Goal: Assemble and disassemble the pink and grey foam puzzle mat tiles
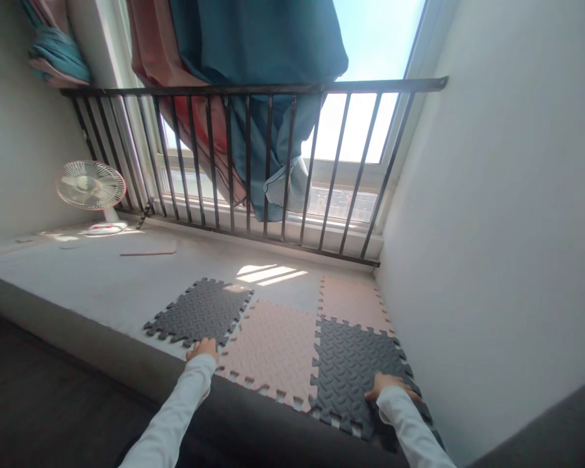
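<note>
Interlocking foam floor mats lie on a raised grey platform by the window. My left hand (203, 349) rests at the near corner of a loose dark grey mat (201, 312), next to a pink mat (275, 348). My right hand (390, 385) lies flat, fingers spread, on another dark grey mat (353, 364) joined to the pink one at the right. A second pink mat (351, 300) sits behind it against the wall. Both arms wear white sleeves. The left hand's fingers are mostly hidden under its knuckles.
A black metal railing (253, 162) runs along the window with teal and reddish curtains (258, 78) hanging over it. A small white fan (92, 188) stands at the far left. A white wall (492, 227) bounds the right. A dark surface (53, 396) lies below the platform edge.
</note>
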`<state>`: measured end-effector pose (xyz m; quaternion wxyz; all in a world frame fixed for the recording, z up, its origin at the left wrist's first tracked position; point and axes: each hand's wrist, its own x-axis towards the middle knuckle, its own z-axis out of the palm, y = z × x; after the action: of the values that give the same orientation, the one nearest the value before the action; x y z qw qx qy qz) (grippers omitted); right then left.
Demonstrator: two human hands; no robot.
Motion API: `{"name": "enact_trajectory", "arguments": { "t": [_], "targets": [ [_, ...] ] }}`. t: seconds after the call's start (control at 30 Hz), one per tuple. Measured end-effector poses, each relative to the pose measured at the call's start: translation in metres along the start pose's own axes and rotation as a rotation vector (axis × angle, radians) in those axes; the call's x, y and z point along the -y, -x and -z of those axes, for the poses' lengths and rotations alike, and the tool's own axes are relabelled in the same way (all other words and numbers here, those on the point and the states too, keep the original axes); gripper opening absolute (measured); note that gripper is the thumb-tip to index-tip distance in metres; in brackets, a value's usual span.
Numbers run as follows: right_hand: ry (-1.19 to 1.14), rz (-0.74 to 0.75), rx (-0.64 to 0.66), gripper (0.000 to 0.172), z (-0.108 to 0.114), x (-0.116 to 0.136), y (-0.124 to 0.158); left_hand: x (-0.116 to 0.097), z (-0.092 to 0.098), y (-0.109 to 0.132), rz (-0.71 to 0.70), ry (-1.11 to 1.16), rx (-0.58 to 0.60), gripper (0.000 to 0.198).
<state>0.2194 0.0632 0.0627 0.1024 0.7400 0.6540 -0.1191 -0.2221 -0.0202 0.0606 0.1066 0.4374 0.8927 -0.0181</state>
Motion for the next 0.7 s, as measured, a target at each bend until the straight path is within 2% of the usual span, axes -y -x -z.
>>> {"name": "enact_trajectory", "arguments": {
  "t": [0.1,0.13,0.33,0.47,0.6,0.7],
  "targets": [
    [0.026,-0.041,0.155,0.049,-0.003,-0.005,-0.013,0.006,-0.011,-0.014,-0.007,-0.04,0.008,0.029],
    [0.023,-0.032,0.168,0.047,-0.004,-0.005,-0.014,0.008,-0.016,-0.018,0.0,-0.048,-0.001,0.029],
    [-0.03,-0.038,0.151,0.048,-0.003,0.0,-0.008,0.017,-0.037,-0.036,-0.009,-0.044,-0.074,0.026],
    [-0.04,-0.054,0.122,0.051,-0.005,0.001,-0.008,0.02,-0.044,-0.048,-0.07,-0.004,-0.126,0.022],
    [-0.063,-0.041,0.108,0.053,-0.006,0.001,-0.008,0.002,-0.03,-0.062,-0.049,0.09,-0.217,0.022],
    [-0.064,-0.048,0.103,0.055,-0.005,0.002,-0.004,-0.035,-0.006,-0.066,-0.03,0.233,-0.387,0.024]
  ]
}}
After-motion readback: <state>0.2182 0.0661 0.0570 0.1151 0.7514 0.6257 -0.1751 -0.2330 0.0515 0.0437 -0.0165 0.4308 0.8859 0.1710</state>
